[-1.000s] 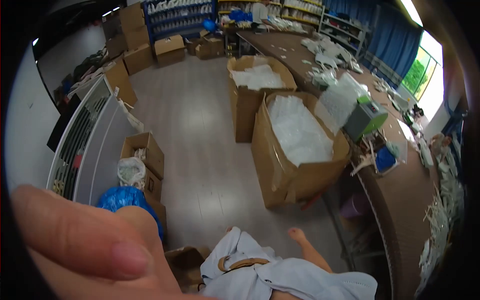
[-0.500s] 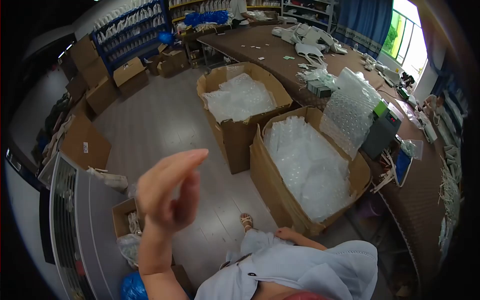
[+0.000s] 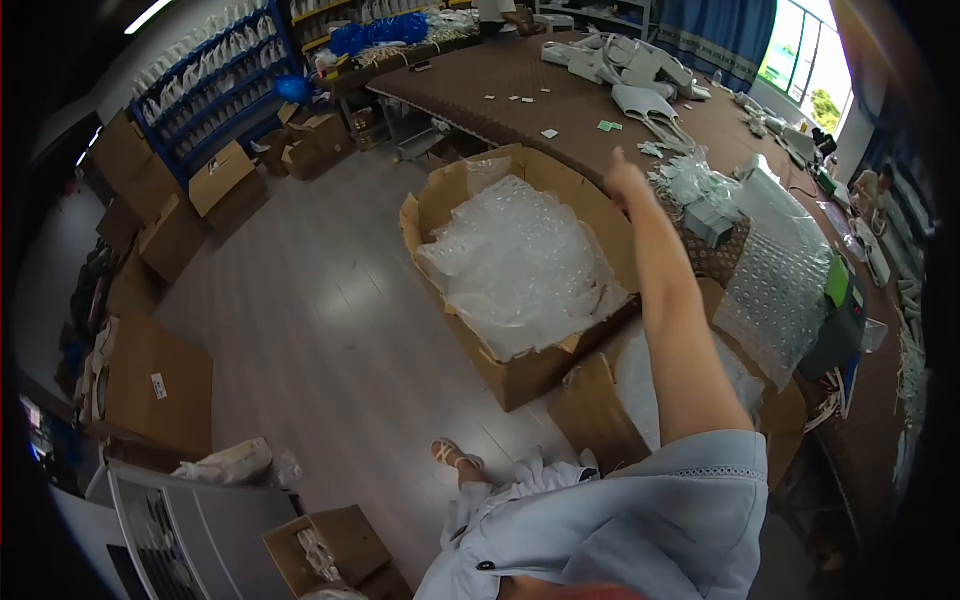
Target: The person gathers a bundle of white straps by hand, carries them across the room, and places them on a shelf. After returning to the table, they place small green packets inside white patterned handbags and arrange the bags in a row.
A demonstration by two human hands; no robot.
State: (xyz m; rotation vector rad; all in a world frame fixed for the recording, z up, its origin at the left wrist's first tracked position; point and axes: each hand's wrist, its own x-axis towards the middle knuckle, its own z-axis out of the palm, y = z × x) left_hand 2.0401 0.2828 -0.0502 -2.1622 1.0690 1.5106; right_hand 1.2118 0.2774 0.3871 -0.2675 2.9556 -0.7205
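Observation:
My right hand [image 3: 626,182] reaches far forward over the brown table's [image 3: 560,110] near edge, above the far box. One finger stretches out, another sits apart from it, and nothing shows in the hand. Just right of it are a bundle of grey-green cards with pale strings [image 3: 705,205] and a white bag [image 3: 645,102]. Below the hand stands a cardboard box [image 3: 510,385] filled with clear bubble wrap [image 3: 520,260]. My forearm crosses over a second cardboard box [image 3: 600,410] of bubble wrap, hiding part of it. My left hand is outside the view.
A bubble-wrap sheet [image 3: 775,290] hangs at the table edge beside a dark machine [image 3: 840,320]. Cardboard boxes [image 3: 225,180] stand at the back left, near a blue shelf [image 3: 205,110]. A grey cabinet [image 3: 210,520] and an open box [image 3: 335,550] are nearby. Another person [image 3: 872,195] is at far right.
My right hand has gone from beside my hip to stretched out over the table edge. My left hand has left the view. The boxes appear closer as my view shifted forward.

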